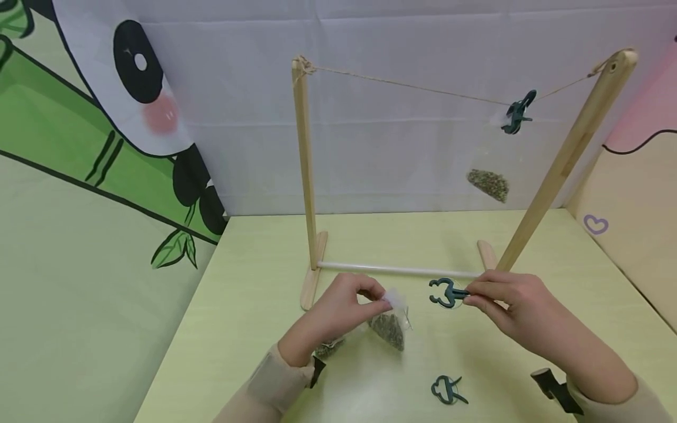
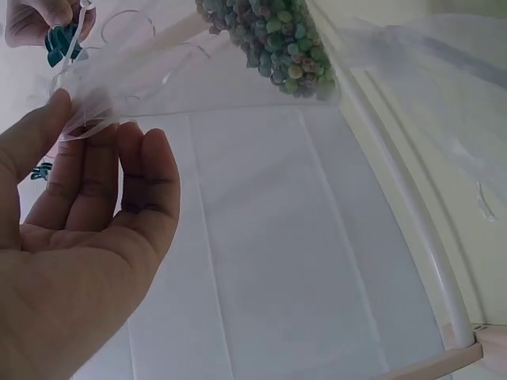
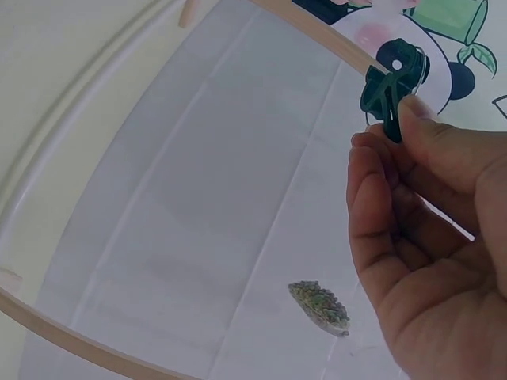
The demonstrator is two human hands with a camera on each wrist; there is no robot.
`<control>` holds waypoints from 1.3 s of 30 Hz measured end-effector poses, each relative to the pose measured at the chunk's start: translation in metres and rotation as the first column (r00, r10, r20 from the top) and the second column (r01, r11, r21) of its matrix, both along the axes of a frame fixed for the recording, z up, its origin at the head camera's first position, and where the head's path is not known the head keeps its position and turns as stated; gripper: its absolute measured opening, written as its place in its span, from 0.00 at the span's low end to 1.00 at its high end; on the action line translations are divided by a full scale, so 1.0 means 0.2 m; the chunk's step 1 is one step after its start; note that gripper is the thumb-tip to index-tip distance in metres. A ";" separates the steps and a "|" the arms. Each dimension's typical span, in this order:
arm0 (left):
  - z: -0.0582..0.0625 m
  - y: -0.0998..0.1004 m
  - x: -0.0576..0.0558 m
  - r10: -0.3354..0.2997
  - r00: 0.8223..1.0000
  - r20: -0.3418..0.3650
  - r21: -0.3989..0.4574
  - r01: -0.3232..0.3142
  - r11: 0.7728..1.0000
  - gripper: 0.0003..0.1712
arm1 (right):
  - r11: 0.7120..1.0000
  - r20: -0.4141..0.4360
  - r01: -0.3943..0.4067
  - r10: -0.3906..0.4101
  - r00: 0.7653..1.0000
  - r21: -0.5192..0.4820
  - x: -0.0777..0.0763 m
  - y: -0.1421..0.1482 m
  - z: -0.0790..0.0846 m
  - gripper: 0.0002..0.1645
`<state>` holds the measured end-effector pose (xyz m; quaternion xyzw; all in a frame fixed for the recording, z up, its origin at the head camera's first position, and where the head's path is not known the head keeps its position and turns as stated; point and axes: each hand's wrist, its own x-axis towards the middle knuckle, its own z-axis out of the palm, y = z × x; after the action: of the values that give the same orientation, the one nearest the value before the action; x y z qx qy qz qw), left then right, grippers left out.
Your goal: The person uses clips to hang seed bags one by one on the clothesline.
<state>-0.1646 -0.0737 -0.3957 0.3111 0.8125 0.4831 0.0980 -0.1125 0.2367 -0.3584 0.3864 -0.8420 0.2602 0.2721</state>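
My left hand (image 1: 338,305) pinches the top of a small sheer drawstring bag (image 1: 388,330) between thumb and fingers. Greenish dried bits fill the bag's lower part, and it hangs over the table. To its right, my right hand (image 1: 520,299) pinches the handles of a dark green spring clip (image 1: 448,292), whose spread jaws point left toward the bag. In the right wrist view the clip (image 3: 392,83) sits between thumb and fingertips. A second loose clip (image 1: 448,390) lies on the table nearer me. Beneath my left wrist, another filled bag (image 1: 329,348) is partly hidden.
A wooden frame with a left post (image 1: 304,164) and a leaning right post (image 1: 568,158) stands behind my hands. String (image 1: 402,84) sags between the post tops. Near its right end, a green clip (image 1: 517,111) holds up a filled bag (image 1: 489,185). A white rod (image 1: 399,269) joins the feet.
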 end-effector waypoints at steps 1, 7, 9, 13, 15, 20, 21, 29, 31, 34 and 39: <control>0.01 0.01 0.00 0.008 1.000 0.003 0.007 -0.008 1.000 0.03 | 1.000 -0.001 0.000 0.000 1.000 0.000 0.00 0.01 0.01 0.28; 0.05 0.04 -0.03 0.033 0.999 -0.011 0.050 -0.033 0.998 0.03 | 1.000 -0.032 0.017 -0.017 0.999 0.015 -0.04 0.03 0.10 0.31; 0.07 0.06 -0.05 0.042 0.999 -0.026 0.065 -0.040 0.997 0.03 | 0.999 -0.061 0.031 -0.030 0.998 0.027 -0.05 0.04 0.14 0.31; 0.11 0.08 -0.08 0.068 0.996 -0.057 0.102 -0.062 0.993 0.02 | 0.997 -0.113 0.057 -0.051 0.992 0.050 -0.07 0.05 0.22 0.33; 0.13 0.09 -0.10 0.081 0.994 -0.068 0.123 -0.072 0.990 0.02 | 0.996 -0.129 0.061 -0.053 0.990 0.064 -0.08 0.05 0.25 0.34; 0.17 0.11 -0.13 0.110 0.990 -0.092 0.142 -0.096 0.985 0.02 | 0.993 -0.138 0.066 -0.053 0.989 0.092 -0.11 0.07 0.33 0.37; 0.17 0.12 -0.13 0.116 0.989 -0.092 0.143 -0.102 0.984 0.02 | 0.993 -0.139 0.067 -0.053 0.989 0.096 -0.11 0.07 0.34 0.37; 0.22 0.15 -0.17 0.203 0.969 -0.144 0.187 -0.175 0.967 0.04 | 0.988 -0.193 0.084 -0.058 0.979 0.129 -0.14 0.06 0.45 0.38; 0.24 0.16 -0.18 0.218 0.965 -0.147 0.196 -0.188 0.962 0.04 | 0.985 -0.212 0.092 -0.060 0.975 0.144 -0.14 0.05 0.49 0.39; 0.28 0.18 -0.20 0.231 0.962 -0.147 0.198 -0.201 0.959 0.04 | 0.978 -0.217 0.107 -0.066 0.974 0.180 -0.15 0.04 0.57 0.40; 0.36 0.21 -0.24 0.233 0.959 -0.163 0.223 -0.194 0.955 0.05 | 0.967 -0.252 0.138 -0.082 0.964 0.214 -0.16 0.06 0.71 0.41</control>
<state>-0.2121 -0.0313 -0.3236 0.2735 0.7930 0.5406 -0.0644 -0.1454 0.2486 -0.2166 0.3961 -0.8474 0.0968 0.3400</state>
